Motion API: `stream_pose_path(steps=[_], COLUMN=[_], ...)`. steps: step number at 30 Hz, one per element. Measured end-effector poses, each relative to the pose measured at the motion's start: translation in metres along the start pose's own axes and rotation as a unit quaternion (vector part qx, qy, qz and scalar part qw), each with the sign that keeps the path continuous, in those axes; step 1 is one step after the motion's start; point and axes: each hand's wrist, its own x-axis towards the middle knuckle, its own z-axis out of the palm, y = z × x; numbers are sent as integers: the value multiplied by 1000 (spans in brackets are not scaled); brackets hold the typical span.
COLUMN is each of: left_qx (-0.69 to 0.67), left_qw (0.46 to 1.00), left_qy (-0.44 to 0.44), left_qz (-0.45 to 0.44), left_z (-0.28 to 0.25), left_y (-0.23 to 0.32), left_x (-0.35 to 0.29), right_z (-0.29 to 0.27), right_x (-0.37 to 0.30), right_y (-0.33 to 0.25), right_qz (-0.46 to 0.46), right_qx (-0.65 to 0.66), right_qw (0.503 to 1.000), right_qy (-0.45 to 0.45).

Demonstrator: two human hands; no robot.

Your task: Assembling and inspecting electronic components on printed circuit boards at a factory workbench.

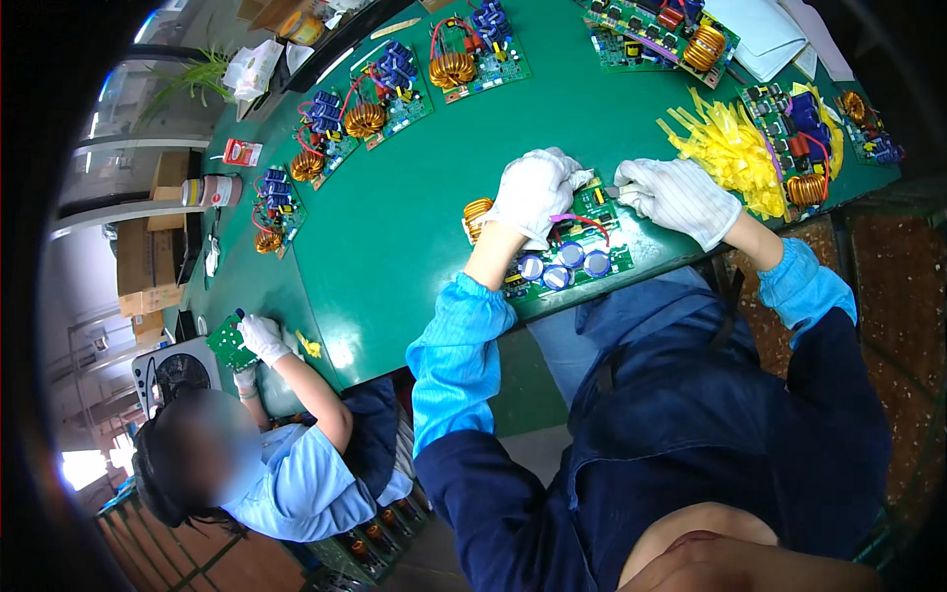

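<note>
In the head view, a green board [619,259] is laid flat on the green table [395,217], near the edge and right in front of the person. White gloves are worn on both hands. The left hand [538,197] is placed over the far left part of the board, with its fingers bent. Whether anything is gripped by it cannot be told, as the fingertips are hidden. The right hand [679,200] is held at the board's far right side, and a small grey bit [613,191] is pinched between its thumb and fingers.

On the board, a copper coil [477,211] is partly covered by the left hand. Round blue cans [570,255] are set near the table edge, and red wires [595,224] are looped beside them.

To the right, a heap of yellow strips [725,148] is seen, with a second board [797,148] rested on it. More boards [663,37] are piled at the far side. Four others [390,94] are set out in a curved row to the left.

At the lower left, a small green board [230,345] is held by a co-worker's gloved hands [264,340]. Yellow scraps [310,345] are left on the table nearby.
</note>
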Motion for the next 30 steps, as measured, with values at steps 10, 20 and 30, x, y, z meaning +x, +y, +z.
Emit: stream_pose_path(steps=[10,20,30], left_qx=[-85,-76,-67], left_qw=[996,997,992], left_qy=[-31,-30,-107], left_qz=[-9,-6,-18], left_z=[-5,-4,-14], left_y=[-7,-8,-13], left_x=[8,9,20], right_z=[15,1,4], right_x=[1,6,20], right_y=[-3,13,25], right_qz=[-4,-110,-186], right_qx=[21,-8,-121], right_qw=[997,993,975], right_qy=[70,47,19])
